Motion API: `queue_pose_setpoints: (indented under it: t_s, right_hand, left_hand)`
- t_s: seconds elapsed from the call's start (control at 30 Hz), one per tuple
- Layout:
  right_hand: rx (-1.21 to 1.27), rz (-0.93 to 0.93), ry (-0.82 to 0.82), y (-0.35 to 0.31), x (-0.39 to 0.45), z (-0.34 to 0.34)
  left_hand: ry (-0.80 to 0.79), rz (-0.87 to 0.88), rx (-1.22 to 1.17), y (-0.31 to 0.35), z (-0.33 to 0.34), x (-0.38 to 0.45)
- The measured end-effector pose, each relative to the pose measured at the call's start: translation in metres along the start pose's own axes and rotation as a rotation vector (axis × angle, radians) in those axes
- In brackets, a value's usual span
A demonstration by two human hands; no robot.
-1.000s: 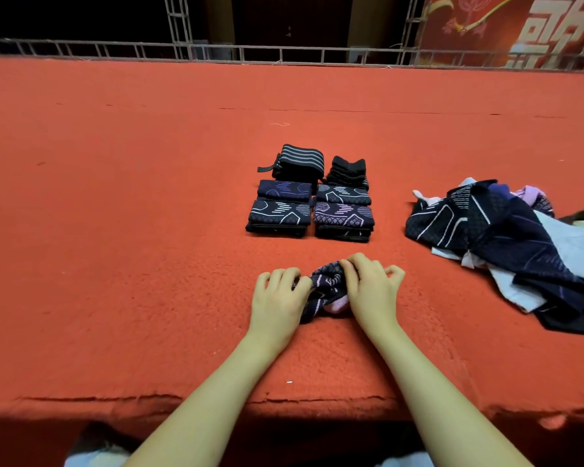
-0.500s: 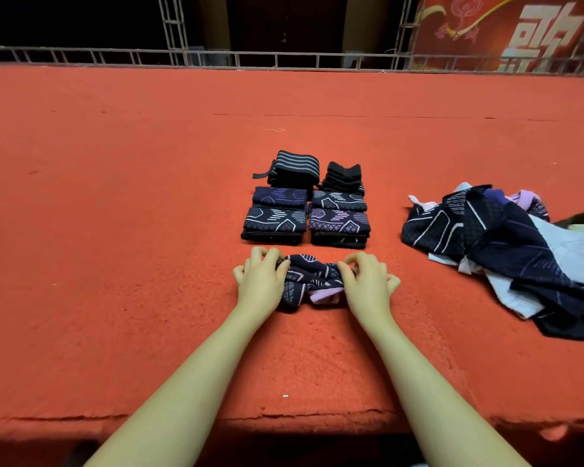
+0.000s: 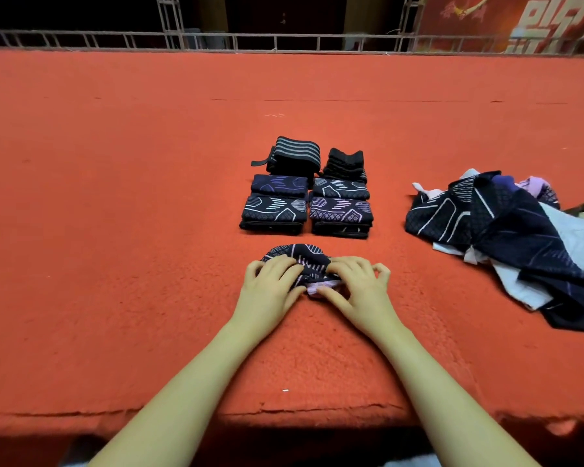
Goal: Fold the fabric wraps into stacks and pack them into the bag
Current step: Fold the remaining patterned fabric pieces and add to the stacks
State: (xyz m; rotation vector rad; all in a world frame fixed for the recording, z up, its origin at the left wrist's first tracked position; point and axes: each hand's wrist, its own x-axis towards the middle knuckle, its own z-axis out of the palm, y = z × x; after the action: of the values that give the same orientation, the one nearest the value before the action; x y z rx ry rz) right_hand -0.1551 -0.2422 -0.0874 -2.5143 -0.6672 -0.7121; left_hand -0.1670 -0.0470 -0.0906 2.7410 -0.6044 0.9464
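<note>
Gripping a small dark wrap (image 3: 300, 261) from both ends, the person is working at the near part of a red carpet (image 3: 115, 230). The left hand (image 3: 272, 284) is lying over the wrap's left end with its fingers curled onto the cloth, and the right hand (image 3: 354, 284) is pinching the right end, its thumb pressing on a pale lilac edge of the fabric. The wrap is sitting bunched between the two hands (dark navy with thin light lines), resting on the carpet just in front of the folded stacks.

Those stacks (image 3: 305, 210) are standing in two columns, touching or nearly touching one another. Nearest are two patterned piles side by side, behind them two more, and at the back a striped bundle (image 3: 295, 156) on the left and a plain black pile (image 3: 346, 161) on the right.

Well apart to the right, a loose heap of unfolded wraps (image 3: 506, 237) is spreading across the carpet, dark blue mixed with white and lilac pieces. Something dark and flat is showing at the right edge behind the heap (too little visible to tell what it is).

A metal railing (image 3: 284, 42) is running along the far edge of the carpet, with a red banner (image 3: 536, 21) beyond it at upper right.
</note>
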Motion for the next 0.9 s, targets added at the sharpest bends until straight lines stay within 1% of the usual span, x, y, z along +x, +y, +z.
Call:
queue_pose_setpoints:
  t_s: [0.1, 0.2, 0.3, 0.37, 0.47, 0.57, 0.67, 0.73, 0.8, 0.9]
  right_hand:
    - [-0.035, -0.034, 0.035, 0.002, 0.0, 0.005]
    - [-0.044, -0.063, 0.102, 0.003, 0.001, 0.006]
    - [-0.016, -0.097, 0.145, 0.005, 0.004, 0.005]
    - [-0.004, -0.125, 0.168, 0.003, 0.004, 0.004]
    - [0.025, -0.122, 0.25, 0.002, 0.004, 0.003]
    - [0.089, -0.023, 0.365, 0.003, 0.003, 0.003]
    - [0.2, 0.149, 0.457, 0.006, 0.002, 0.004]
    - [0.272, 0.311, 0.467, 0.005, 0.001, 0.002]
    - [0.328, 0.423, 0.477, 0.006, 0.001, 0.001]
    - [0.408, 0.454, 0.422, 0.005, 0.004, -0.002]
  left_hand:
    - [0.006, -0.024, -0.033, -0.005, 0.006, 0.011]
    - [0.048, -0.053, -0.14, -0.008, 0.013, 0.016]
    - [0.096, -0.08, -0.163, -0.006, 0.015, 0.017]
    - [0.144, -0.139, -0.179, -0.005, 0.014, 0.017]
    - [0.221, -0.285, -0.212, -0.007, 0.012, 0.015]
    - [0.276, -0.432, -0.217, -0.007, 0.009, 0.015]
    - [0.288, -0.485, -0.191, -0.007, 0.009, 0.015]
    - [0.3, -0.513, -0.167, -0.009, 0.009, 0.015]
    - [0.31, -0.552, -0.126, -0.01, 0.008, 0.017]
    - [0.271, -0.562, -0.089, -0.01, 0.009, 0.019]
